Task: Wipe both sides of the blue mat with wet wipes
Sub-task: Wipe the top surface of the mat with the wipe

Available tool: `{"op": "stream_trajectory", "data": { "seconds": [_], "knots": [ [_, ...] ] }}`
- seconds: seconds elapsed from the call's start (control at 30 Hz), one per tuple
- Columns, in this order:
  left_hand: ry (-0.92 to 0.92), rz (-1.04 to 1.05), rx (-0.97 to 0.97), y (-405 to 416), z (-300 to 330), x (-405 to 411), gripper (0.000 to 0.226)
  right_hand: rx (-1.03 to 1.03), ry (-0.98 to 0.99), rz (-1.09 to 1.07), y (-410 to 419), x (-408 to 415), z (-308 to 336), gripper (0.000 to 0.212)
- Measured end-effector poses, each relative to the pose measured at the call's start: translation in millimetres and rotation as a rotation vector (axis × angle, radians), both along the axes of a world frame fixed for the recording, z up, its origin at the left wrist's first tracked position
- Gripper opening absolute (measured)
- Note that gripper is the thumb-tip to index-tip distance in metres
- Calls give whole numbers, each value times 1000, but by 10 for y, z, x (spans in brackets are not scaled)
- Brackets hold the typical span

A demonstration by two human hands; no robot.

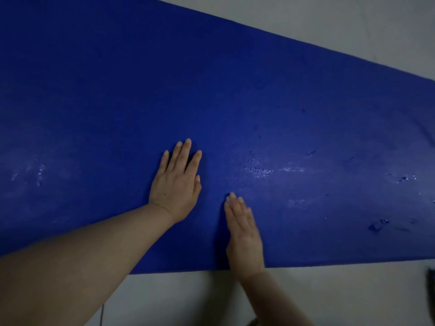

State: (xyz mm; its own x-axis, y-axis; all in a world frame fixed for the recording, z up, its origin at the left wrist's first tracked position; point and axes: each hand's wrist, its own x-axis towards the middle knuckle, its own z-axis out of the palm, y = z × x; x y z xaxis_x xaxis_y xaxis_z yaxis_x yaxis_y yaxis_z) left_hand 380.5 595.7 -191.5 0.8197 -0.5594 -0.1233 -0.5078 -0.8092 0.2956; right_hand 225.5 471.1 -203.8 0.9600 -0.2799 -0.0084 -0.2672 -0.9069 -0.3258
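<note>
Down nearest the person, a strip of pale grey floor (179, 300) shows below the near edge of the blue mat (211, 90), and both bare forearms cross it to reach the mat. A small dark thing pokes in at the right edge of view, too little of it showing to name.

Just past that near edge, the right hand (244, 234) lies on the mat with its heel close to the border. Its fingers are straight and held together, pointing away from the person, and it holds nothing. It looks slightly blurred, so whether the whole palm is down or only its edge cannot be told.

A little farther in and to the left, the left hand (175, 184) rests palm-down on the mat, fingers straight and slightly spread, thumb out to the side, gripping nothing. The 2 hands sit near each other with a gap of bare mat between them.

Beyond and to the right of the hands, the mat's surface shines with wet streaks (277, 170) and scattered droplets; a fainter sheen shows at far left. The mat spreads flat across most of the view, running off the left side, with more grey floor beyond its far edge at upper right.
</note>
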Motion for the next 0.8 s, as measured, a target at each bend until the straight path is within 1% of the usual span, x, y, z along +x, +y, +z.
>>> {"op": "stream_trajectory", "data": {
  "seconds": [0.03,0.07,0.13,0.17,0.2,0.23,0.3,0.33,0.37,0.43,0.5,0.53,0.57,0.63,0.7,0.77,0.8],
  "knots": [
    [3,-5,21,-16,-15,-2,60,-47,19,-50,-172,3,-6,73],
    [3,-10,36,-23,-29,-5,61,-82,37,-155,-369,4,-13,78],
    [-1,-13,51,-27,-43,-11,60,-82,28,-403,-629,54,25,84],
    [-4,-14,59,-29,-50,-12,60,-43,31,-474,-622,127,36,82],
    [-15,-15,62,-33,-64,-11,59,-48,39,-462,-505,229,69,80],
    [-29,-14,60,-36,-75,-10,58,-42,47,-378,-357,298,68,77],
    [-46,-9,59,-42,-89,-8,60,-21,3,-105,-127,321,-17,68],
    [-50,-12,62,-43,-99,-4,61,-15,6,-14,-154,327,-30,67],
    [-54,-16,66,-45,-106,-4,62,-36,4,18,-271,366,-10,67],
    [-63,-18,67,-49,-119,-6,62,-123,-11,-148,-616,376,-31,69],
    [-75,-14,65,-53,-137,-8,61,-108,58,-368,-790,460,17,75],
    [-83,-13,66,-57,-142,-7,60,-104,99,-365,-729,546,67,76],
    [-91,-14,69,-56,-146,-7,60,-107,95,-318,-561,636,114,74],
    [-102,-17,69,-50,-152,-6,60,-90,49,-107,-234,709,90,69],
    [-104,-21,60,-49,-149,-10,60,-22,55,5,-218,706,-19,71],
    [-102,-24,58,-49,-149,-10,60,-50,58,-97,-484,731,65,81],
    [-104,-22,60,-50,-153,-7,60,-67,60,-188,-678,748,92,82]
  ]
}}
